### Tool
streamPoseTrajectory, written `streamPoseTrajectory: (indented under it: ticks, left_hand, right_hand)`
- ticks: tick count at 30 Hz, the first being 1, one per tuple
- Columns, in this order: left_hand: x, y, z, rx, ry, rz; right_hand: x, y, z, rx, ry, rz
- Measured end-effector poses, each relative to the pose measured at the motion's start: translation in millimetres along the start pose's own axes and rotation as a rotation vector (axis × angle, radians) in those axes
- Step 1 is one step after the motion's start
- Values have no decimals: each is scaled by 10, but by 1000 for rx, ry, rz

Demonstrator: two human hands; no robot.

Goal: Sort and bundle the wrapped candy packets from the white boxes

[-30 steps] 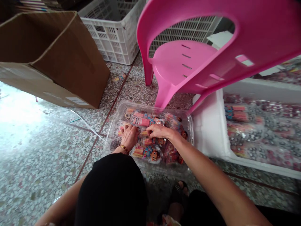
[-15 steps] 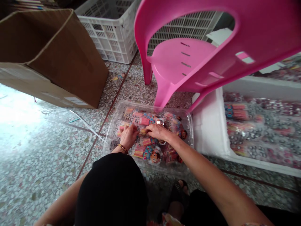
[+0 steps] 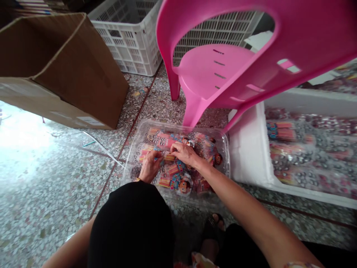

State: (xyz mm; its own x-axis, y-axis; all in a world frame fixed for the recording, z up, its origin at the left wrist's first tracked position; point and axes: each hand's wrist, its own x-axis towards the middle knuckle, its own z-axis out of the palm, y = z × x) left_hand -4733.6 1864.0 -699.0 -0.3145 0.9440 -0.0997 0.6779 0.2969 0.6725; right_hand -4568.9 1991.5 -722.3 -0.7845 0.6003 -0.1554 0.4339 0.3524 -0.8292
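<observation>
A clear plastic tub (image 3: 134,149) stands on the floor before my knees, with several clear packets in it. These packets show pink and yellow sticks, blue lettering and a cartoon head; one packet (image 3: 174,182) lies near the tub's front. Over the tub, my left hand (image 3: 150,163) has its fingertips pinched at a packet's left end. Opposite it, my right hand (image 3: 182,152) pinches the right end of what looks like the same packet (image 3: 169,157), whose yellow sticks show between my hands. My fingers hide part of it.
A pink plastic chair (image 3: 217,70) stands just beyond the tub. To the right is a white foam box (image 3: 248,145) full of similar packets. An open cardboard box (image 3: 92,82) and a white crate (image 3: 136,44) are at the back left. White strapping (image 3: 103,147) lies on the floor.
My left hand has turned and drawn slightly down toward me. My right hand has shifted a little to the left and up. The view has moved slightly.
</observation>
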Motion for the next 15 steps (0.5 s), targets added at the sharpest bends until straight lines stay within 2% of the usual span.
streamPoseTrajectory:
  ticks: [2,5,9,11,15]
  left_hand:
    - [9,1,-4,-89,-21,-29]
    - [32,23,0,-215,-47,-51]
    - [63,40,1,-465,-89,-238]
    - [65,36,-4,-472,-131,-273]
    - [56,39,-10,-416,-154,-250]
  right_hand:
    - [29,40,24,55,46,-30]
    - [71,86,88,148,-14,-82]
    - [94,123,155,176,-26,-37]
    - [92,129,158,195,-11,-24]
    - [76,130,122,217,-36,-17]
